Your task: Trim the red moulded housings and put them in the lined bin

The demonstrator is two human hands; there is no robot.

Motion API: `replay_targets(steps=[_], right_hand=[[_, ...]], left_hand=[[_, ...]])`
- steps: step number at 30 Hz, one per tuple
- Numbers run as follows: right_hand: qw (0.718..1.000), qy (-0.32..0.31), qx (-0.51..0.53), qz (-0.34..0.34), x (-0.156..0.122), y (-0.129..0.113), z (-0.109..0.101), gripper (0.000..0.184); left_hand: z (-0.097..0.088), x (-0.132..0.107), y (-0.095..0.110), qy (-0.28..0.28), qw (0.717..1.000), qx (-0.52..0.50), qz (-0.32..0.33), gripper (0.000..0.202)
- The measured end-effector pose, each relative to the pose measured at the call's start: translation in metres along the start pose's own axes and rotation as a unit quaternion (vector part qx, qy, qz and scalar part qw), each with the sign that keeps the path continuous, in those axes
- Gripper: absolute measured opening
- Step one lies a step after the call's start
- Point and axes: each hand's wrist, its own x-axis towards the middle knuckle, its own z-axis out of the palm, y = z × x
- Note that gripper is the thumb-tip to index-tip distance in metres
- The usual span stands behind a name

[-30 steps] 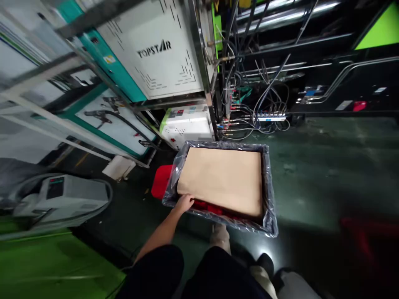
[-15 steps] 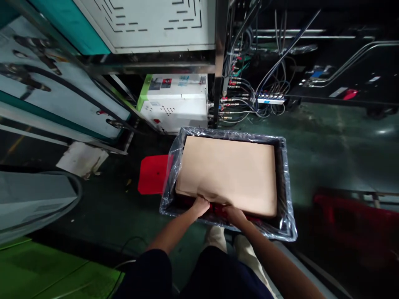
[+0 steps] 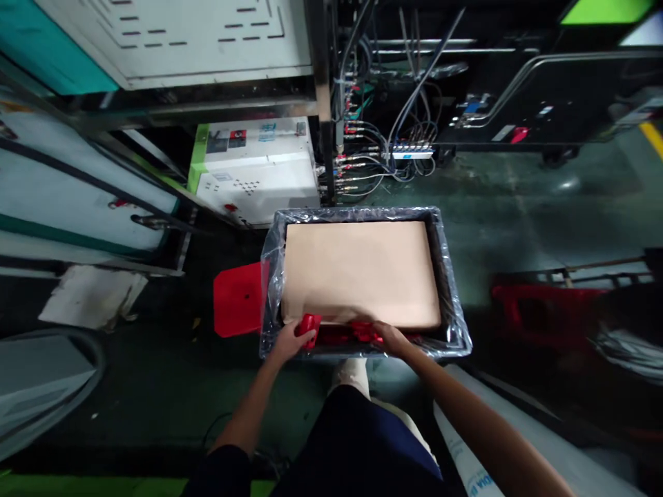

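A dark crate (image 3: 449, 276) lined with clear plastic film stands on the floor in front of me. A brown cardboard sheet (image 3: 360, 270) covers most of its inside. Along the near edge, red plastic parts (image 3: 346, 334) show from under the sheet. My left hand (image 3: 290, 339) is closed round one red part (image 3: 309, 326) at the crate's near left corner. My right hand (image 3: 392, 338) rests among the red parts at the near middle, fingers curled on them.
A red flat piece (image 3: 237, 299) lies on the floor left of the crate. A white and green unit (image 3: 253, 169) and cable bundles (image 3: 386, 148) stand behind. A red low frame (image 3: 549, 304) is on the right. A white roll (image 3: 476, 455) lies near my legs.
The view has swung left and down. My right hand came in to the crate's near edge. My left hand shifted left and now grips a red part lifted from under the cardboard.
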Motion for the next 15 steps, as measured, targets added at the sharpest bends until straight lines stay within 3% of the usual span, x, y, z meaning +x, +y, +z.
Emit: replay_targets(steps=[2, 4, 7, 9, 11, 13, 15], right_hand=[[0.992, 0.071, 0.099, 0.024, -0.027, -0.004, -0.006, 0.03], [0.962, 0.165, 0.215, 0.041, -0.062, -0.013, -0.008, 0.035], [0.866, 0.329, 0.375, 0.041, -0.124, -0.031, -0.001, 0.048], [0.779, 0.436, 0.449, 0.037, -0.169, -0.043, 0.014, 0.055], [0.687, 0.531, 0.494, 0.039, -0.217, -0.055, 0.042, 0.057], [0.597, 0.616, 0.512, 0.046, -0.262, -0.069, 0.083, 0.056], [0.511, 0.686, 0.514, 0.062, -0.298, -0.086, 0.134, 0.054]], left_hand=[[-0.003, -0.011, 0.015, -0.037, 0.995, -0.097, 0.004, 0.053], [0.005, -0.012, 0.038, -0.103, 0.979, -0.174, 0.027, 0.068], [0.039, 0.003, 0.087, -0.253, 0.94, -0.221, 0.06, 0.09], [0.079, 0.011, 0.124, -0.358, 0.906, -0.212, 0.077, 0.095], [0.13, 0.004, 0.157, -0.449, 0.868, -0.191, 0.091, 0.093], [0.184, -0.025, 0.178, -0.534, 0.824, -0.159, 0.102, 0.091], [0.234, -0.072, 0.18, -0.616, 0.772, -0.111, 0.109, 0.093]])
